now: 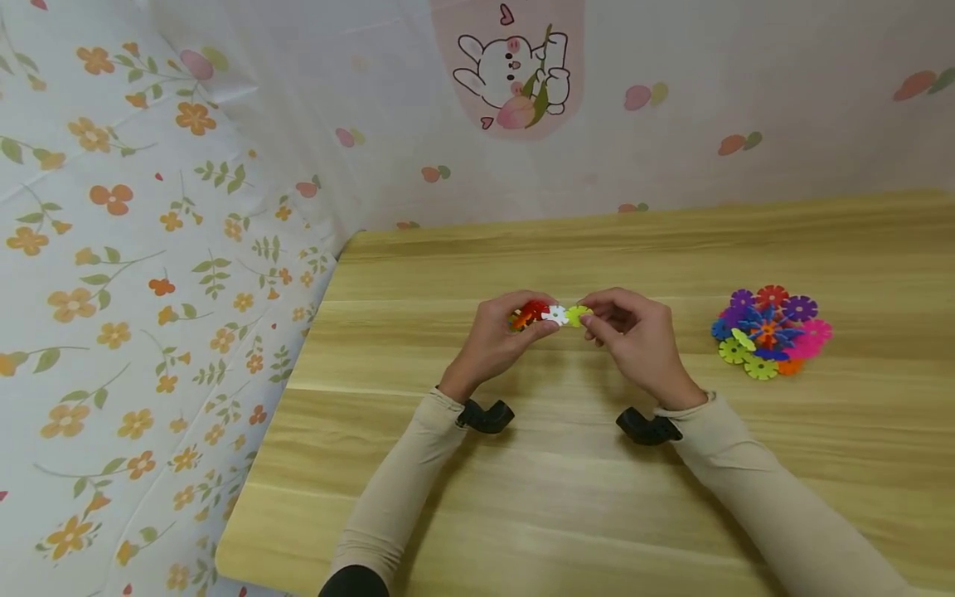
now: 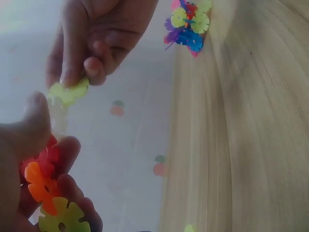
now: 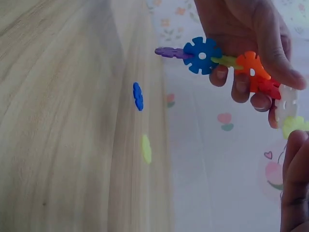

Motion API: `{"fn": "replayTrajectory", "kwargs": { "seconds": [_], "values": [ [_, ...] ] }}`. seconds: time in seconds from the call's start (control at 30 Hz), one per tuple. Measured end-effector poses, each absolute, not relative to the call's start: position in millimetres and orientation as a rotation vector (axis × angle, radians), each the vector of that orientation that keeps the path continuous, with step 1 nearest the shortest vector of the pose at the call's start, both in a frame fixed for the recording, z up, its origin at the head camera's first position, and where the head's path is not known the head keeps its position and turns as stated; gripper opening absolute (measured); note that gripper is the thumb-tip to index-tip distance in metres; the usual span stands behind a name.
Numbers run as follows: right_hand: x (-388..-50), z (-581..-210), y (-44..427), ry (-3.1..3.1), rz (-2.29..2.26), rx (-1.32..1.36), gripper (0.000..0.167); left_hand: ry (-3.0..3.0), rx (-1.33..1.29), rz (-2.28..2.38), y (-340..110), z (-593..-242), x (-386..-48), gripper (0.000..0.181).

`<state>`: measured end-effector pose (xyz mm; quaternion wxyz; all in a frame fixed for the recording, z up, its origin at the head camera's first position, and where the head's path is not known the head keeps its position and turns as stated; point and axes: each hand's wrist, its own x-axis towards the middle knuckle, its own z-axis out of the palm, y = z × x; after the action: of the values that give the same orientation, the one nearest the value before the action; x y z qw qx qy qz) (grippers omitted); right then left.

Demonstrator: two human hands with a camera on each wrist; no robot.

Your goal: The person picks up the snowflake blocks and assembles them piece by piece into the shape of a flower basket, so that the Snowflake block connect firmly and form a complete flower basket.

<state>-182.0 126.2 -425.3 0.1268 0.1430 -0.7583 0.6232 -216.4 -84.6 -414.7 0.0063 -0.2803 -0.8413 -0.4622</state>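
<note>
My left hand (image 1: 501,333) grips a chain of slotted plastic snowflake discs. In the right wrist view the chain runs from a purple disc (image 3: 170,52) through a blue disc (image 3: 202,55), a yellow-green one, an orange disc (image 3: 252,66) and a red disc (image 3: 268,87) to a white disc (image 3: 287,107). At the white end, my right hand (image 1: 634,336) pinches a yellow-green disc (image 1: 578,315) between thumb and finger. That disc meets the white one edge to edge; how deep their slots sit cannot be told. Fingers hide part of the chain in the head view.
A pile of mixed-colour discs (image 1: 768,332) lies on the wooden table (image 1: 522,514) to the right. In the right wrist view a loose blue disc (image 3: 138,96) and a loose yellow-green disc (image 3: 146,149) lie on the tabletop. Patterned cloth (image 1: 388,108) hangs behind the table.
</note>
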Motion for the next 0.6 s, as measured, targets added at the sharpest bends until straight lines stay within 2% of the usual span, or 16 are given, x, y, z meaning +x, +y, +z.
{"fn": "replayTrajectory", "kwargs": {
  "seconds": [0.3,0.6],
  "values": [
    [-182.1,-427.1,116.8,-2.146,1.921,0.383,0.010,-2.621,-0.774,-1.495,-81.3,-415.3,-213.7,0.028],
    [-191.7,-426.7,103.6,-2.124,1.915,0.503,0.008,-2.650,-0.672,-1.510,-89.6,-411.1,-214.0,0.030]
  ]
}}
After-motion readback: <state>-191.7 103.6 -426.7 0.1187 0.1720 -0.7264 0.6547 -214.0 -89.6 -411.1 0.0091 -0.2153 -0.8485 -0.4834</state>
